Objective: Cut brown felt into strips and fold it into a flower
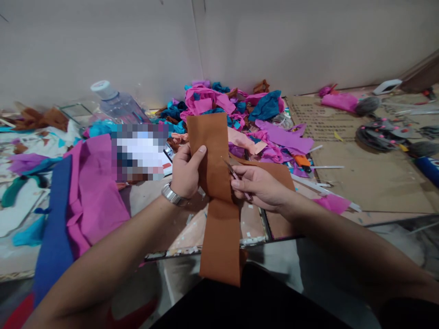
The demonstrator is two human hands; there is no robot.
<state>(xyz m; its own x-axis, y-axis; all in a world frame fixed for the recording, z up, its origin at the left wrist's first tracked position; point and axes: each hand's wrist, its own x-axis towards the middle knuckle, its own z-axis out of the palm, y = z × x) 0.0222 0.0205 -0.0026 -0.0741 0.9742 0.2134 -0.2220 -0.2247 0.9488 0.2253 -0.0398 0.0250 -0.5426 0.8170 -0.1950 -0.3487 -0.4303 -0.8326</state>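
Note:
A long brown strip of crepe-like paper [219, 233] hangs down over the table's front edge toward my lap. My left hand [188, 169] grips its upper part, thumb on the front face and fingers behind. Small scissors [236, 176] are in my right hand [259, 185], their tips at the strip's right edge. The blades are too small to tell whether they are apart. Behind my right hand, another stretch of brown paper [277, 171] runs off to the right. A metal watch sits on my left wrist.
Crumpled pink, purple and teal paper [209, 98] is heaped at the back. A clear bottle [120, 103] with a white cap stands back left, near a blurred-out phone. Pink [94, 192] and blue sheets [55, 219] drape over the left edge. Flattened cardboard [346, 169] lies at right.

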